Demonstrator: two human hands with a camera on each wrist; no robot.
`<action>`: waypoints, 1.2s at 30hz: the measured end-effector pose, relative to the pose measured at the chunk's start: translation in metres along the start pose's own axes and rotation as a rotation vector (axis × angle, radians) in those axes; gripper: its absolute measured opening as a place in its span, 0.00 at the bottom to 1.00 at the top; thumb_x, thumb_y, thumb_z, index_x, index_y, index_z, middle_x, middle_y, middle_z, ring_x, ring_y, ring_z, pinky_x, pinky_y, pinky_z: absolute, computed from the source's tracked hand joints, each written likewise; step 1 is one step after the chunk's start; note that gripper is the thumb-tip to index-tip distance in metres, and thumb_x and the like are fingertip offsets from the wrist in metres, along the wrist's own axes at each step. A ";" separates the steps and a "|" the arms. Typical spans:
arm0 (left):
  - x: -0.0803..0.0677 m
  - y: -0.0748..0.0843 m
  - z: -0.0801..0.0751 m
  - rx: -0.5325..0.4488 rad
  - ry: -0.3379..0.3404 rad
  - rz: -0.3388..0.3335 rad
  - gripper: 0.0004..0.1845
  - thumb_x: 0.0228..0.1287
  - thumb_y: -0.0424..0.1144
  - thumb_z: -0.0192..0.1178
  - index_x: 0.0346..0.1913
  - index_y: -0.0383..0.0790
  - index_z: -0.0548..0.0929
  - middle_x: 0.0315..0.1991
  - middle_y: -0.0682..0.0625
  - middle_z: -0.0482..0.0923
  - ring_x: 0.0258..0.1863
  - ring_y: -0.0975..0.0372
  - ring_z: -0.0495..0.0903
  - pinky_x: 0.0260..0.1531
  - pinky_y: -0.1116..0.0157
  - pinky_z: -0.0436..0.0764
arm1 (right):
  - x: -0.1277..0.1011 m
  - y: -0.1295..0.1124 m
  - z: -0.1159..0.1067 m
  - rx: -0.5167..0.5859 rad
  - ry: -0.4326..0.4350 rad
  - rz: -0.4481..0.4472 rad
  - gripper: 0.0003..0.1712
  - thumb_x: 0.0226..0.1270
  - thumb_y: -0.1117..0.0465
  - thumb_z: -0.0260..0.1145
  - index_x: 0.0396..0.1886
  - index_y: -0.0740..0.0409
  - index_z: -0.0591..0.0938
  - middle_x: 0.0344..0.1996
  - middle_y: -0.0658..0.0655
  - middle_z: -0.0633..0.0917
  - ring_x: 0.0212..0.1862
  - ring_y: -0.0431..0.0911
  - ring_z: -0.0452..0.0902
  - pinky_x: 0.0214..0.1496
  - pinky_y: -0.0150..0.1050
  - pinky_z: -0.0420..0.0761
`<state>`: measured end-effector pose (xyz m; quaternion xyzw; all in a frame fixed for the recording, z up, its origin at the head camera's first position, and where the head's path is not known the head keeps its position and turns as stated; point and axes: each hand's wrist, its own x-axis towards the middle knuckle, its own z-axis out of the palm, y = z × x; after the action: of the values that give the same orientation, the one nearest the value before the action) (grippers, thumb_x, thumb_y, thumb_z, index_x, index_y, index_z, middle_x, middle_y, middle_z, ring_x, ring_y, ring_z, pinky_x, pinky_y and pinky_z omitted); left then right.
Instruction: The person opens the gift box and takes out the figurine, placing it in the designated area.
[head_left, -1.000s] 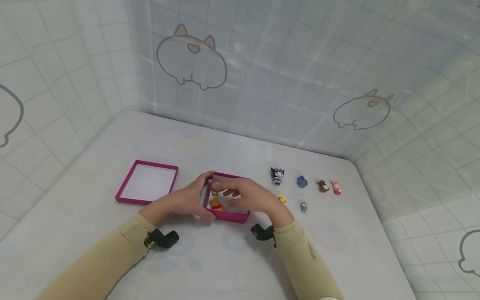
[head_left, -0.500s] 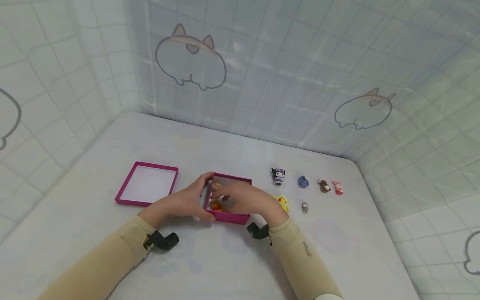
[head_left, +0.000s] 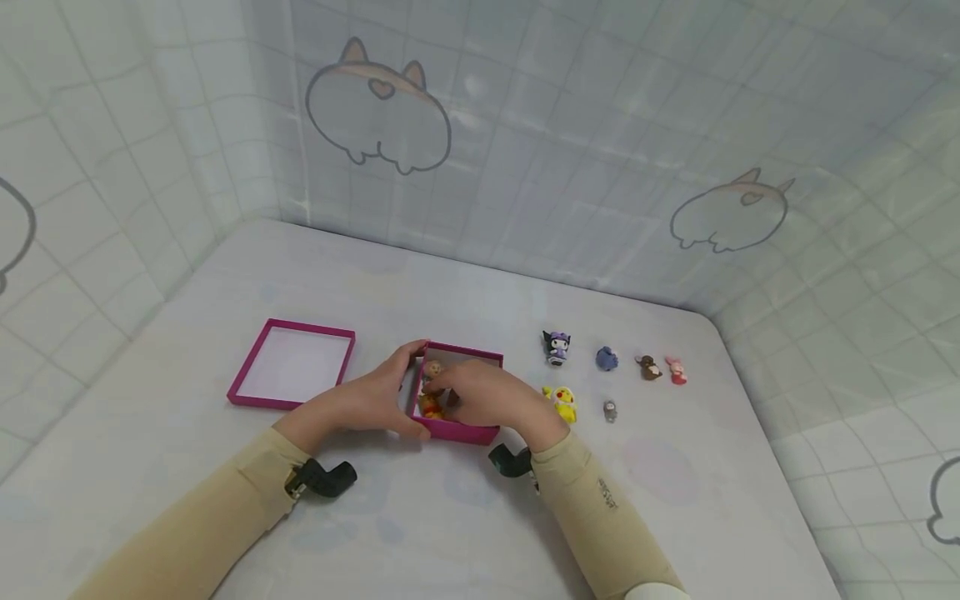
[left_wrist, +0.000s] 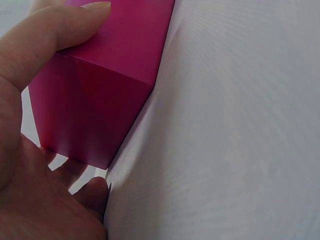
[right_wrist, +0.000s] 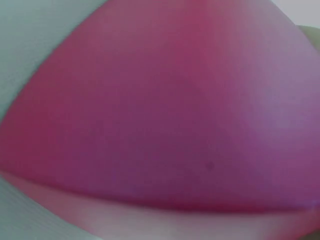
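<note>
My left hand (head_left: 378, 398) grips the left end of an open magenta box (head_left: 461, 432), thumb on the near wall and fingers at the far corner. In the left wrist view the thumb presses flat on the box (left_wrist: 95, 110), which stands on the white cloth. Inside, along the left wall, lie a beige figurine (head_left: 432, 368) and a yellow bear figurine (head_left: 430, 407) in red. Reaching into the box, my right hand (head_left: 487, 396) has its fingertips at the two figurines; whether it pinches one I cannot tell. The box wall (right_wrist: 160, 110) fills the right wrist view.
The shallow magenta-rimmed lid (head_left: 291, 406) lies at the left. To the right are a black-and-purple figurine (head_left: 557, 347), a yellow one (head_left: 562, 405), a blue one (head_left: 607, 359), a brown one (head_left: 648, 367), a pink one (head_left: 676, 371) and a small grey one (head_left: 611, 410).
My right hand has gone lower and slightly left into the box, its fingers closing in on the figurines. The yellow figurine outside shows more beside the wrist. My left hand keeps its place on the box.
</note>
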<state>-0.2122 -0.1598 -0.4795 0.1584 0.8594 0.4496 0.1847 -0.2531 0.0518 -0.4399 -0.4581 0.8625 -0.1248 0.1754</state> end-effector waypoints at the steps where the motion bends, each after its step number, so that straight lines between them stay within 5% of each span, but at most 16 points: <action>1: 0.000 0.000 0.000 0.000 0.000 0.002 0.73 0.36 0.58 0.81 0.77 0.51 0.38 0.77 0.47 0.44 0.76 0.52 0.45 0.69 0.43 0.57 | 0.001 0.000 0.001 -0.015 0.002 0.001 0.18 0.62 0.63 0.71 0.53 0.49 0.85 0.42 0.41 0.84 0.38 0.35 0.76 0.42 0.26 0.78; 14: -0.001 0.001 -0.001 -0.023 -0.008 -0.001 0.73 0.36 0.57 0.81 0.77 0.52 0.37 0.78 0.46 0.43 0.76 0.51 0.45 0.69 0.42 0.56 | 0.006 -0.005 0.007 -0.150 -0.002 0.109 0.27 0.61 0.47 0.73 0.60 0.44 0.82 0.44 0.42 0.85 0.44 0.35 0.78 0.48 0.35 0.81; 26: 0.001 -0.001 0.001 -0.029 0.001 0.008 0.72 0.35 0.56 0.82 0.77 0.51 0.39 0.77 0.47 0.46 0.75 0.51 0.46 0.67 0.41 0.60 | 0.005 -0.001 0.004 -0.061 -0.003 0.092 0.30 0.61 0.54 0.73 0.63 0.47 0.79 0.33 0.40 0.82 0.35 0.34 0.75 0.40 0.29 0.78; 36: 0.001 -0.001 0.001 -0.020 0.000 0.004 0.73 0.34 0.58 0.81 0.77 0.53 0.39 0.77 0.48 0.45 0.76 0.51 0.45 0.67 0.41 0.58 | 0.005 -0.003 0.001 -0.025 -0.044 0.158 0.34 0.59 0.55 0.74 0.67 0.46 0.76 0.37 0.41 0.82 0.37 0.35 0.76 0.41 0.31 0.80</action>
<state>-0.2127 -0.1595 -0.4812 0.1585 0.8546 0.4584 0.1852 -0.2526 0.0461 -0.4404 -0.3931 0.8935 -0.0898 0.1977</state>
